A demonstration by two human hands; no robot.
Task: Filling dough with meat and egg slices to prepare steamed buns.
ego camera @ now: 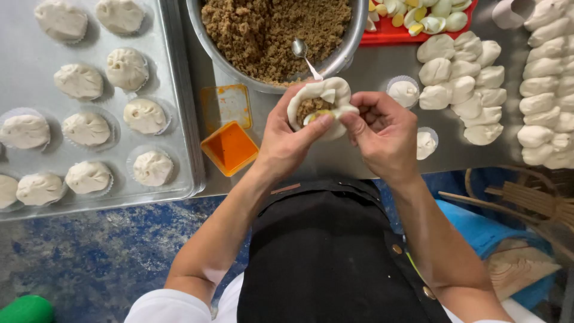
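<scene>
My left hand [286,139] cups a round of white dough [320,96] filled with brown mince and a piece of egg. Its thumb presses on the filling. My right hand [382,134] pinches the right edge of the same dough, folding it inward. Both hands hover over the steel table [365,72], just in front of a large metal bowl [350,45] of brown crumbly filling [269,30] with a spoon [302,52] resting in it.
A metal tray [179,119] at the left holds several finished buns [144,115] in paper cups. Raw dough portions [460,84] lie in rows at the right. A red tray [418,33] carries egg pieces. An orange tub [230,148] and its lid [226,104] sit nearby.
</scene>
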